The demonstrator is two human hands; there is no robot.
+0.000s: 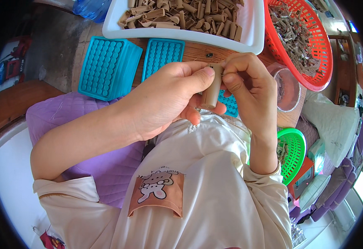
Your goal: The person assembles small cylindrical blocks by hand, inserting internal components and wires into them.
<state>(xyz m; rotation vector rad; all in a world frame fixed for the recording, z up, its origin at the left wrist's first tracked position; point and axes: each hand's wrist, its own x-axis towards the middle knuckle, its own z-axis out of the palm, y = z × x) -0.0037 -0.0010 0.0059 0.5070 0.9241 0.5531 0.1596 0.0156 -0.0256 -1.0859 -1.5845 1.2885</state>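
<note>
Brown tube [212, 89]: was held up between both hands, above the person's lap, nearly upright with a slight lean of the upper end to the right.
Left hand [179, 89]: gripped the brown tube firmly from the left, thumb laid against the near face close to the top, fingertips showing around the lower end.
Right hand [250, 79]: curled in at the upper right edge of the brown tube, thumb and forefinger close together; could not tell whether pinching anything there.
Clear scrap [193, 126]: hung or lay just below the left hand's fingers, crinkled and shiny.
Teal trays [100, 68]: stood stacked at the left, covered in rows of round bumps, with more of the same kind beside the stack and behind the hands.
White bin [250, 20]: sat at the far side of the wooden table [196, 47], filled with loose brown pieces [185, 16].
Red basket [320, 50]: stood right of the white bin, heaped with greyish-brown scraps [291, 33].
Green basket [294, 159]: sat lower, near the right forearm.
</note>
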